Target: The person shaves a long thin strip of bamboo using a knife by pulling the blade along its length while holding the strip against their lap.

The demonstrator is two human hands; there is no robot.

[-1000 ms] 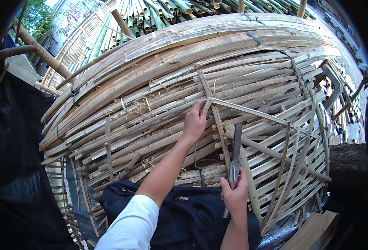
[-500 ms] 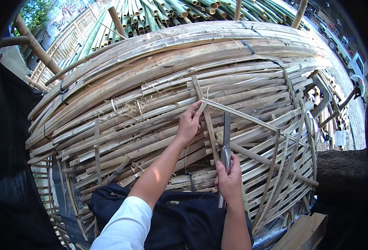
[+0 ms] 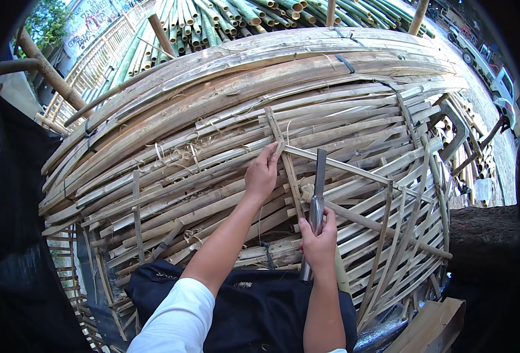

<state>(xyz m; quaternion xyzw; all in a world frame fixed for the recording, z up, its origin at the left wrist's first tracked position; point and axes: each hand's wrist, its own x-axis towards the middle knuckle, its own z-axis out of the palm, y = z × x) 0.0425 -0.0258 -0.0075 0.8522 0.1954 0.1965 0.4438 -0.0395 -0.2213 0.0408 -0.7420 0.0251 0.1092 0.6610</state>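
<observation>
My left hand (image 3: 261, 174) is closed, its fingertips pinching the near end of a thin pale bamboo strip (image 3: 354, 170). That strip slants away to the right over the slatted pile. An upright bamboo slat (image 3: 290, 173) crosses beside my fingertips, and I cannot tell whether they touch it too. In my right hand (image 3: 320, 244) is a knife (image 3: 320, 173), gripped by its metal handle with the narrow blade pointing up and away. The blade stands close to the strip; contact between them cannot be made out. Dark cloth (image 3: 242, 312) covers my lap below both arms.
A broad stack of split bamboo slats (image 3: 224, 94), tied with dark bands, spreads ahead. Curled shavings lie on it. Green bamboo poles (image 3: 213, 23) are piled behind. A cardboard piece (image 3: 427, 326) sits at lower right, near a dark log (image 3: 483, 238). A black sheet (image 3: 12, 235) hangs at left.
My right hand and the knife have shifted slightly up and to the left. The left hand has moved a little leftward, still at the strip's end.
</observation>
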